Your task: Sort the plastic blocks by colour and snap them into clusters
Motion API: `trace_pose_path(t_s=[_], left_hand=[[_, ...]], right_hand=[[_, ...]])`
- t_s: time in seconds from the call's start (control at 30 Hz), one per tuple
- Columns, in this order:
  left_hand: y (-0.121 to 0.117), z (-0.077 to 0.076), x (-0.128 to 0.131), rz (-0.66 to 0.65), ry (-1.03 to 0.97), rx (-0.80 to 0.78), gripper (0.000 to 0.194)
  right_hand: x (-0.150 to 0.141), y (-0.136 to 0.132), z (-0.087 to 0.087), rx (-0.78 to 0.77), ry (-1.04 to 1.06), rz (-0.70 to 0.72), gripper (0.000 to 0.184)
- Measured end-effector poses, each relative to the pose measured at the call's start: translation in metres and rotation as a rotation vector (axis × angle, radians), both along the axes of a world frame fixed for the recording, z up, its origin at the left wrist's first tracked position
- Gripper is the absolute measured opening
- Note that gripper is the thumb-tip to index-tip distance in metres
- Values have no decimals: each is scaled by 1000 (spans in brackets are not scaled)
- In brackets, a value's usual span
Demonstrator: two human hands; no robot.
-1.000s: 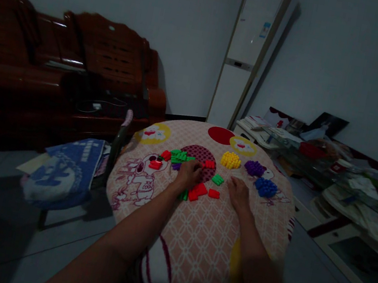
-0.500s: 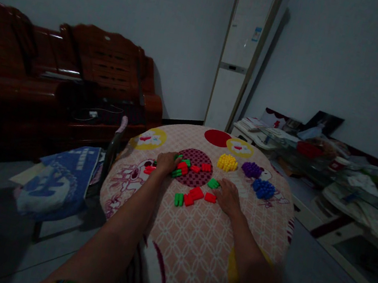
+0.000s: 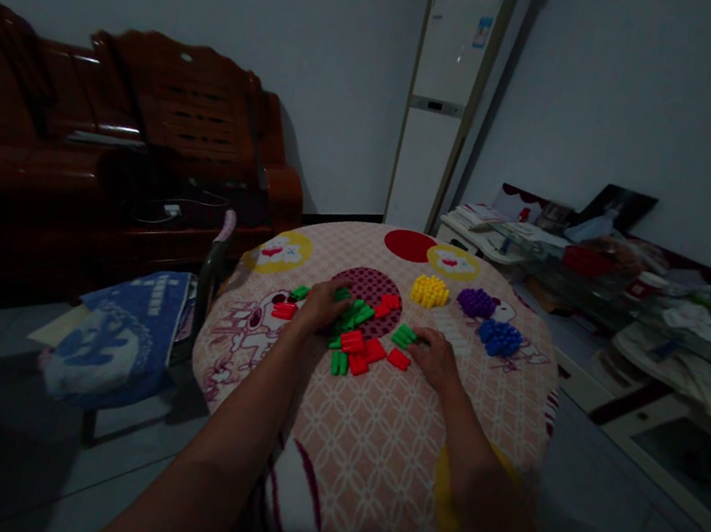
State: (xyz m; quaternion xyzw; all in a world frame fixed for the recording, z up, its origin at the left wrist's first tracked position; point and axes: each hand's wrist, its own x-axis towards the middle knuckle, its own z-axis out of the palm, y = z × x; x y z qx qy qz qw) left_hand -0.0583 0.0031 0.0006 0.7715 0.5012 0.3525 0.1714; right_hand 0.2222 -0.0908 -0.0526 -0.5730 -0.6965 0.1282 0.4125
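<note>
My left hand [image 3: 321, 306] reaches over a loose heap of green toy blocks [image 3: 357, 312]; its fingers are apart, partly over the blocks. My right hand [image 3: 436, 360] has its fingers bent against a small green toy block [image 3: 404, 336], which rests on the table. Just below that block is a red toy block [image 3: 399, 359]. More red toy blocks [image 3: 372, 350] and a green pair [image 3: 339, 362] lie between the hands. One red block [image 3: 283, 311] lies left of my left wrist, with a green one [image 3: 299, 292] beyond it.
On the round table's patterned cloth [image 3: 377, 453] stand tight clusters of yellow [image 3: 430, 291], purple [image 3: 476, 303] and blue [image 3: 500, 338] blocks. A chair with a blue cloth [image 3: 136, 337] is at the left. A cluttered side cabinet [image 3: 603, 264] runs along the right.
The green and red blocks by my left hand have spread out, with more green showing to its right. My right hand stays by the green block. The camera view has shifted slightly.
</note>
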Motion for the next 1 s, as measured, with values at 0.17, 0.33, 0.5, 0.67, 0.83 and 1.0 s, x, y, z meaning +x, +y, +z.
trace_pose_path(t_s=[0.17,0.33,0.5,0.67,0.83,1.0], left_hand=[[1,-4,-3,-14,-288,-60,41],[-2,-8,5,-145,-462,-246,42],[-1,-12,19,-261,-333,-195,52],[-7,-9,33,-168,-295,-133,38],[-19,6,67,-188,-119,-101,16],[-24,11,126,-311,32,-175,28]], right_hand=[[0,-1,2,-17,65,-68,18],[-9,0,0,31,-88,-33,39],[-26,5,-2,18,-304,-105,43],[-25,7,2,44,-240,-104,29],[-13,4,6,98,35,-196,20],[5,-1,4,102,262,-462,37]])
